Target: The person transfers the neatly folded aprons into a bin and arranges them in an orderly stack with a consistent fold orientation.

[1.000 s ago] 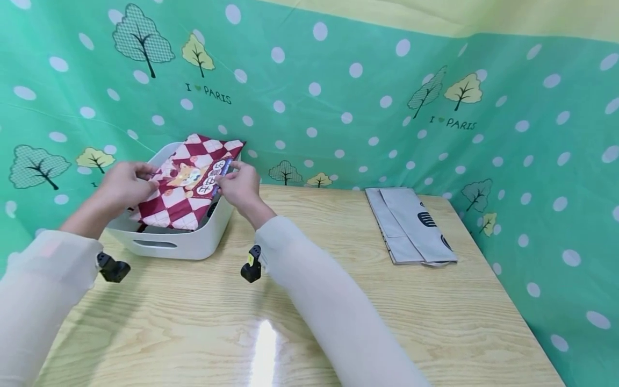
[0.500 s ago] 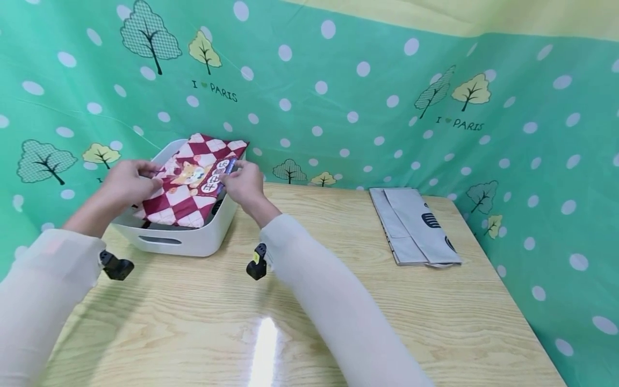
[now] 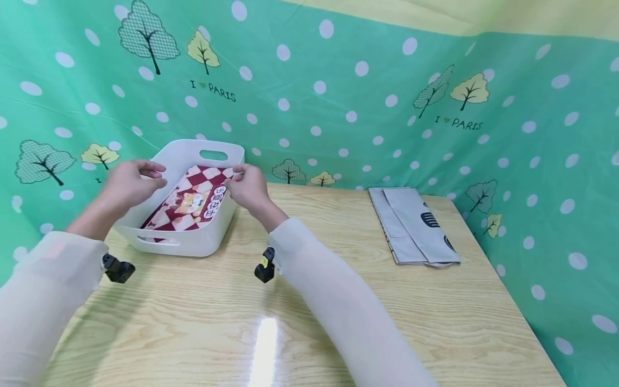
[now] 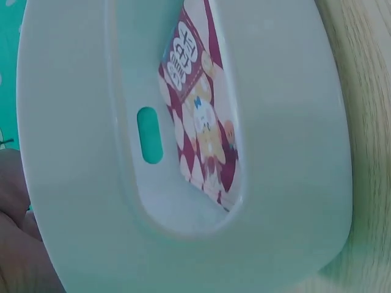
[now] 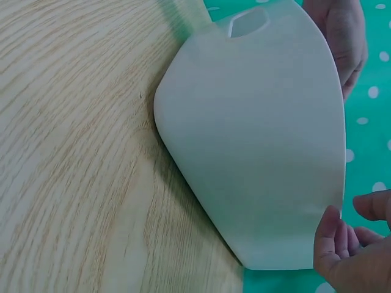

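Note:
A folded cloth item [image 3: 179, 207] in red-and-white diamond checks, printed with a cartoon dog and round white lettering, lies flat inside the white plastic basket [image 3: 203, 243]. In the left wrist view, part of this cloth [image 4: 204, 125] shows past the basket's near wall. My left hand [image 3: 131, 183] hovers over the left rim, fingers loosely bent with nothing between them. At the right rim is my right hand [image 3: 249, 187], its fingertips close to the edge. The right wrist view has this hand [image 5: 357, 244] with thumb and fingers apart and nothing held.
A grey folded fabric piece [image 3: 413, 226] with black prints lies at the back right of the wooden table [image 3: 309, 301]. Behind and to the right hangs a green dotted curtain [image 3: 333, 123]. The basket stands close to that curtain.
Both hands have let go of the checkered cloth, which has dropped from rim height down into the basket. The basket's back wall and handle slot now show. My right hand shifted slightly right.

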### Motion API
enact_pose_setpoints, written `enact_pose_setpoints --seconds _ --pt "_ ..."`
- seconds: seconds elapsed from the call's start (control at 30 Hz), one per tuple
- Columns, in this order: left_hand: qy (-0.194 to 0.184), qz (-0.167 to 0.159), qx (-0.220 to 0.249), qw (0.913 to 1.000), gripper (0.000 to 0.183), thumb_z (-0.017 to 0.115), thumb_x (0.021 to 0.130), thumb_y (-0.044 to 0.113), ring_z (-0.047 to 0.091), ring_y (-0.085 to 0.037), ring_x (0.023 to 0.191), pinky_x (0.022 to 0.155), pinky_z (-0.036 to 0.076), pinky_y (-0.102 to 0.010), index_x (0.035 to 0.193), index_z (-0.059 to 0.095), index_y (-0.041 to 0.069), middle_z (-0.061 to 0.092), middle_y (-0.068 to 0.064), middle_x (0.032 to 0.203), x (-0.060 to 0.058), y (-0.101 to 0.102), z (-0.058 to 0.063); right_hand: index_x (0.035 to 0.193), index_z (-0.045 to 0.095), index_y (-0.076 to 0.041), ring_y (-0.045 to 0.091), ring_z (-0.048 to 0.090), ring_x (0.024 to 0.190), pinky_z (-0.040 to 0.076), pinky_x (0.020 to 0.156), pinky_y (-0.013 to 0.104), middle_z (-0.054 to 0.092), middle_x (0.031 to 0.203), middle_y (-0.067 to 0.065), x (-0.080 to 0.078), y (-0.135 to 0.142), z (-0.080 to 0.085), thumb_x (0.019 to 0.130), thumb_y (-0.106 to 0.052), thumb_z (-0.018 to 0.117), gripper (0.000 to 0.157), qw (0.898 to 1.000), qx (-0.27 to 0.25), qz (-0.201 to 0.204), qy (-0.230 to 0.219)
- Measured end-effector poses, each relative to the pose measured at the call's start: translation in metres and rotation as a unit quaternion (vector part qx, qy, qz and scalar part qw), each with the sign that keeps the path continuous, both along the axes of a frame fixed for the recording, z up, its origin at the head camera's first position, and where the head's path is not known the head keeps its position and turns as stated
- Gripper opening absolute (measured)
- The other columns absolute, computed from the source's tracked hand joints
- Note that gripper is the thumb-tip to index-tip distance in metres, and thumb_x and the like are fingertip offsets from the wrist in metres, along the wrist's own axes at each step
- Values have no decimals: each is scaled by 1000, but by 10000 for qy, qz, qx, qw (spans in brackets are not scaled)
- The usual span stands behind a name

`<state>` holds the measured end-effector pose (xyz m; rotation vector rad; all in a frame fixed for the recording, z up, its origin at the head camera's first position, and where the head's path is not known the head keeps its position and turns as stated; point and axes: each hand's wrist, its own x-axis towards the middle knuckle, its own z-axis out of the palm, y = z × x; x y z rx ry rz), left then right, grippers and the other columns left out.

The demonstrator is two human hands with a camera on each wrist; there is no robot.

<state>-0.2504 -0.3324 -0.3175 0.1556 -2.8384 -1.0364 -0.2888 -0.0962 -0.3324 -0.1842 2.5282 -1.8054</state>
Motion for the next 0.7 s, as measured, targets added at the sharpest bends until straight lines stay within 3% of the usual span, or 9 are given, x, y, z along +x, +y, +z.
enact_pose_setpoints --seconds 0.17,0.4,0.7 --pt "-117 -95 68 9999 40 58 103 20 48 -39 107 73 47 -38 136 53 -3 53 -26 127 0 9 -3 130 65 -5 10 62 78 53 60 20 65 92 0 0 14 -1 96 -7 68 35 9986 6 268 466" --pt "-94 -300 100 9995 42 58 103 23 53 -37 103 69 50 -32 137 55 -2 55 -25 125 3 26 -7 132 64 -4 12 65 84 54 62 22 66 99 0 -4 38 -4 99 -10 66 33 9955 -7 561 766" --pt "-57 -538 494 9973 37 59 104 22 56 -33 100 66 53 -31 134 55 1 56 -20 125 6 54 -6 129 65 -7 15 65 94 56 77 22 66 103 2 -1 68 -5 101 -13 65 29 9917 83 612 1131"
